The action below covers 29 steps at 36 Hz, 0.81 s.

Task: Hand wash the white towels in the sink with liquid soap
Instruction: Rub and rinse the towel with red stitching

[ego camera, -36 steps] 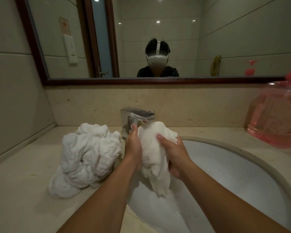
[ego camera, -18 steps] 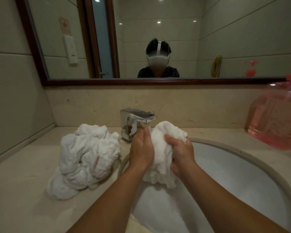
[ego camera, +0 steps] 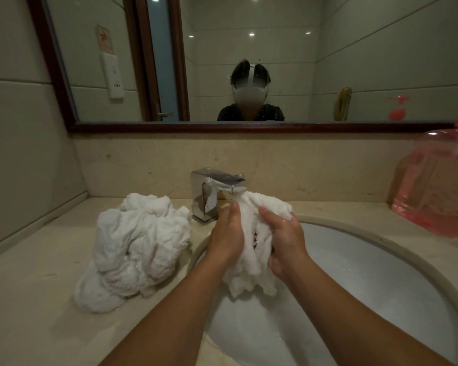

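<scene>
A wet white towel [ego camera: 251, 249] is bunched between a person's two hands above the left side of the sink basin [ego camera: 381, 286], its upper end tucked just under the spout of the chrome faucet [ego camera: 209, 191] and its lower folds hanging free over the bowl. The left hand [ego camera: 226, 239] closes round the towel's left flank and the right hand [ego camera: 283, 244] clutches the right, fingers curled into the cloth, so both hands grip the one piece. The step in hand appears to be scrubbing or rinsing. It is likely done best by rubbing the two gripped halves against each other, shifting the hold to reach fresh cloth and keeping the dripping end over the basin rather than the counter [ego camera: 24, 299]. Whether water is running from the spout is hard to tell. A heap of white towelling [ego camera: 138, 249] lies on the counter just left of the faucet, apart from the hands, and how many towels it contains cannot be counted. One pink liquid soap bottle [ego camera: 434, 191] stands at the far right by the backsplash. The count is one towel in hand, one heap, one faucet, one basin, one bottle and two hands, below a dark-framed mirror [ego camera: 249, 127].
</scene>
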Tool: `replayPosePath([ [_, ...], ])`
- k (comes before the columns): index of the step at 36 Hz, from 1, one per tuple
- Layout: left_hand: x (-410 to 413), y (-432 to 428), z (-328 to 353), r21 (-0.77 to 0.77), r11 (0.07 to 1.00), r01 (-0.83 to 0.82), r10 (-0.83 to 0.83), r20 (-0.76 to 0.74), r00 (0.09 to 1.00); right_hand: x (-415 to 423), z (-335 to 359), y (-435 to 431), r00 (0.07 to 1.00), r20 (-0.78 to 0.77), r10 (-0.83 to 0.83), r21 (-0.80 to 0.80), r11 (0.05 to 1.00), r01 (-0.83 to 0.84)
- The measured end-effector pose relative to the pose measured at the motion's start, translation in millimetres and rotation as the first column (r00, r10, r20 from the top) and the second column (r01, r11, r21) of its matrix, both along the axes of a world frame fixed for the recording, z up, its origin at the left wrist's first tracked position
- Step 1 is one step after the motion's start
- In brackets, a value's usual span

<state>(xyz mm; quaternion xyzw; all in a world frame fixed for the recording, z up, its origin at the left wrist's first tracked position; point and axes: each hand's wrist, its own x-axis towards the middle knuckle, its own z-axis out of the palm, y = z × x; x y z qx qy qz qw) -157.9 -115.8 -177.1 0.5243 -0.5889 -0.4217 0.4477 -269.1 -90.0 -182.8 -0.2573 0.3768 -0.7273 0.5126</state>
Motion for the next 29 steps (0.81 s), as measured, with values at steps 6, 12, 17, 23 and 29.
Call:
replayPosePath([
  [6,4,-5,6,0.168,0.978,-0.127,0.146,-0.108,0.983,-8,0,-2,0.996,-0.077,0.044,0.001,0.999,-0.044],
  [12,14,-24,-2,0.367,0.916,-0.16,0.249,-0.211,0.945,-8,-5,-2,0.992,-0.121,0.029,0.032,0.999,-0.025],
  [17,14,-14,6,0.357,0.93,-0.084,0.194,-0.286,0.938,-10,-7,-8,0.998,-0.019,-0.057,0.068,0.996,0.058],
  [23,6,-6,5,0.164,0.985,-0.043,0.065,-0.133,0.989,-9,-3,-12,0.985,0.041,-0.168,0.054,0.985,0.166],
  [29,-3,2,1,-0.076,0.996,0.05,-0.05,0.001,0.999,1,-5,-18,0.982,0.03,-0.187,0.017,0.982,0.186],
])
